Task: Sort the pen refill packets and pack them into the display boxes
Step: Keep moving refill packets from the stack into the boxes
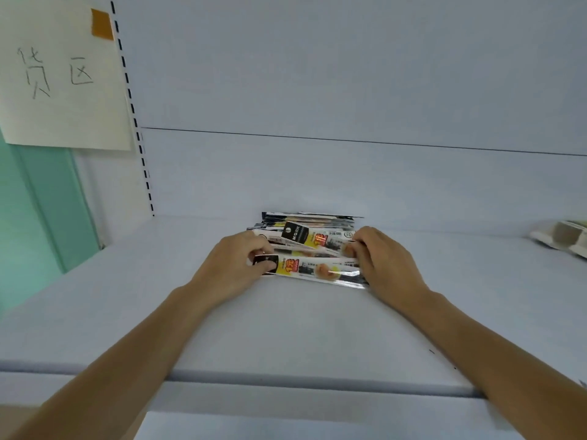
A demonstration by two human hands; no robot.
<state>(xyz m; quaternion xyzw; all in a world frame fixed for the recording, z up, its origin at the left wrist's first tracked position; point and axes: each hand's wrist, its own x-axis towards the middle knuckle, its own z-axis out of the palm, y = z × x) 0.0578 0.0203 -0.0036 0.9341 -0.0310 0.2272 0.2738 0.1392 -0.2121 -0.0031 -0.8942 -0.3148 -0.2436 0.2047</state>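
A pile of pen refill packets [313, 239], long glossy sleeves printed in black, white and yellow, lies crosswise on a white shelf [286, 319]. My left hand [235, 265] grips the left ends of the nearest packets, thumb on a black label. My right hand [382, 258] grips their right ends, fingers curled over the sleeves. The front packet [317, 270] spans between both hands. More packets lie stacked behind, partly hidden by those in front. No display box is clearly in view.
A paper sign [60, 74] with handwriting is taped to the upper left, beside a slotted shelf upright [136, 122]. A pale cardboard item [565, 238] sits at the far right edge of the shelf. A green wall [35, 217] is at left.
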